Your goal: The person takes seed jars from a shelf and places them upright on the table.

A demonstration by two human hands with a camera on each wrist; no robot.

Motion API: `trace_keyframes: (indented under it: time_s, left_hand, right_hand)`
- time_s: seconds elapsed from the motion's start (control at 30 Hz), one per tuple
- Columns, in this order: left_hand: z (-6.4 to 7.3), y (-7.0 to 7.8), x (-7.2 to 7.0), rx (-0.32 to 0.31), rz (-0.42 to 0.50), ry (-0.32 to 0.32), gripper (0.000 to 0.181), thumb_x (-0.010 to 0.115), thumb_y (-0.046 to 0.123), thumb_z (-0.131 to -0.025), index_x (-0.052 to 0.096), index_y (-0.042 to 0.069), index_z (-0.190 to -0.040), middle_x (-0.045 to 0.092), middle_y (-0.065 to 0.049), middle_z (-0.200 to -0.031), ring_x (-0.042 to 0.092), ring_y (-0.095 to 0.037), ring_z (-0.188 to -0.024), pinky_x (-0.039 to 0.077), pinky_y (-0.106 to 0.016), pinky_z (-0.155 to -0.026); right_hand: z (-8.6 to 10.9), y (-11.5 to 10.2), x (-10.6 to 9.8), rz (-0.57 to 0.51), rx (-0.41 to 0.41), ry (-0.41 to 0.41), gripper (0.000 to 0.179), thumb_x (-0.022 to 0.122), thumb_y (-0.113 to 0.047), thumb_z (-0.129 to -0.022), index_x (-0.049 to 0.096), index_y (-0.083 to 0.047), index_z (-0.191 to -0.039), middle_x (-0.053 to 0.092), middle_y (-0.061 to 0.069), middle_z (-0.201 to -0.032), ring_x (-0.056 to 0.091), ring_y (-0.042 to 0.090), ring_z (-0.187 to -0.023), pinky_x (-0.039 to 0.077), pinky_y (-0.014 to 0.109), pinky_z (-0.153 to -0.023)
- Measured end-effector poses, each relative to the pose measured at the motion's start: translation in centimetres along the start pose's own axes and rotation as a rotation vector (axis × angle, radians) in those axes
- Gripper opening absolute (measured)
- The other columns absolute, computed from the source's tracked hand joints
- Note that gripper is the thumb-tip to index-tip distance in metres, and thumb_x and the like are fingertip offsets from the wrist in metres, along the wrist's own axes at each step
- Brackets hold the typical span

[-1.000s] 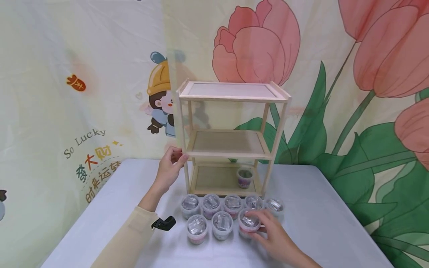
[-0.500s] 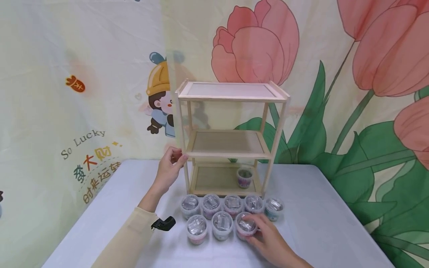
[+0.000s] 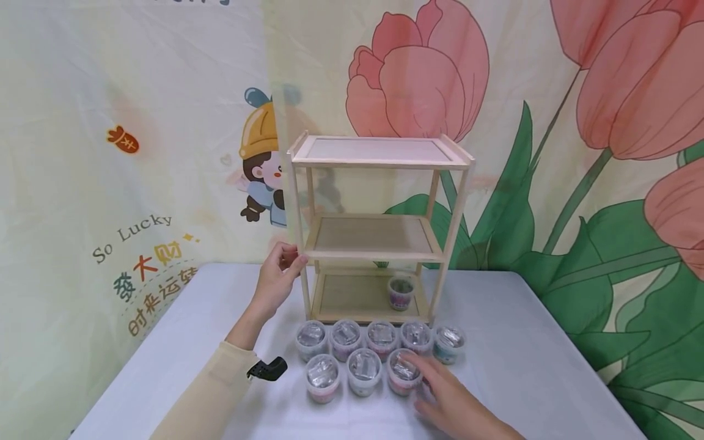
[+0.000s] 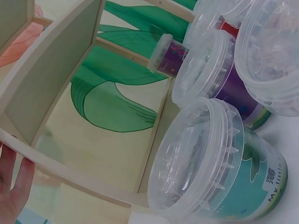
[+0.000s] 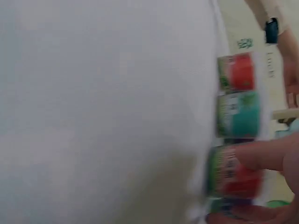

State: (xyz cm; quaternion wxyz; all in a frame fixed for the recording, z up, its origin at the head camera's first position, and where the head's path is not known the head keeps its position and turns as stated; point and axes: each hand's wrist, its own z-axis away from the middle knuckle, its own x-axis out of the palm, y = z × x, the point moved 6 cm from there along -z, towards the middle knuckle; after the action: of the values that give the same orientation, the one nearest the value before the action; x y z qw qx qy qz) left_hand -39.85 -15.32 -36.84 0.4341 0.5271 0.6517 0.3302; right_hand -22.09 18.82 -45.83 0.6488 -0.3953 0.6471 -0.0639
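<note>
In the head view, my left hand (image 3: 280,275) grips the left front post of a small three-tier wooden shelf rack (image 3: 376,255), near its middle tier. In the left wrist view, the fingers (image 4: 18,186) lie at the wood's edge. My right hand (image 3: 448,397) is beside the right tub (image 3: 404,373) of the front row, a clear-lidded plastic tub with a pink-red label. Its index finger reaches over that lid and the thumb is apart from the tub's side. Two more tubs, a pink one (image 3: 322,379) and a teal one (image 3: 364,373), complete this row.
Behind them several similar lidded tubs (image 3: 345,340) line up close to the rack's front, ending with a teal tub (image 3: 449,344) at the right. One purple tub (image 3: 401,292) stands on the bottom tier. The table (image 3: 506,342) has a white cloth; a tulip-printed curtain (image 3: 522,183) hangs behind.
The right hand has shifted the pink-red tub slightly left, lining it up with the front row, and then loosened its thumb from it. The left hand stays on the rack.
</note>
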Motion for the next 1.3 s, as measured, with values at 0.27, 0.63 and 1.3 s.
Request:
trace_keyframes:
  time_s: [0.27, 0.63, 1.3]
  left_hand:
    - [0.0, 0.0, 0.0, 0.0, 0.0, 0.001, 0.034, 0.068, 0.024, -0.106, 0.055, 0.003, -0.129, 0.062, -0.018, -0.129, 0.06, -0.03, -0.117, 0.055, -0.017, -0.087]
    - [0.1, -0.1, 0.0, -0.023, -0.004, -0.002, 0.034, 0.069, 0.024, -0.106, 0.055, 0.004, -0.129, 0.061, -0.018, -0.129, 0.06, -0.031, -0.118, 0.055, -0.017, -0.087]
    - [-0.1, -0.3, 0.0, -0.02, 0.0, -0.004, 0.035, 0.068, 0.026, -0.106, 0.055, 0.004, -0.129, 0.062, -0.018, -0.129, 0.06, -0.03, -0.119, 0.054, -0.018, -0.087]
  right_hand:
    - [-1.1, -2.8, -6.6, 0.137, -0.028, 0.024, 0.06, 0.079, -0.011, -0.095, 0.056, -0.019, -0.15, 0.058, 0.013, -0.144, 0.062, 0.042, -0.127, 0.058, 0.059, -0.095]
    - [-10.0, -1.4, -8.1, 0.022, -0.115, 0.11, 0.069, 0.077, -0.008, -0.097, 0.044, -0.008, -0.157, 0.046, 0.024, -0.157, 0.048, 0.048, -0.141, 0.046, 0.067, -0.108]
    - [-16.1, 5.5, -5.0, 0.019, 0.166, 0.166, 0.066, 0.079, -0.009, -0.094, 0.047, -0.002, -0.151, 0.055, 0.033, -0.142, 0.056, 0.042, -0.12, 0.054, 0.053, -0.089]
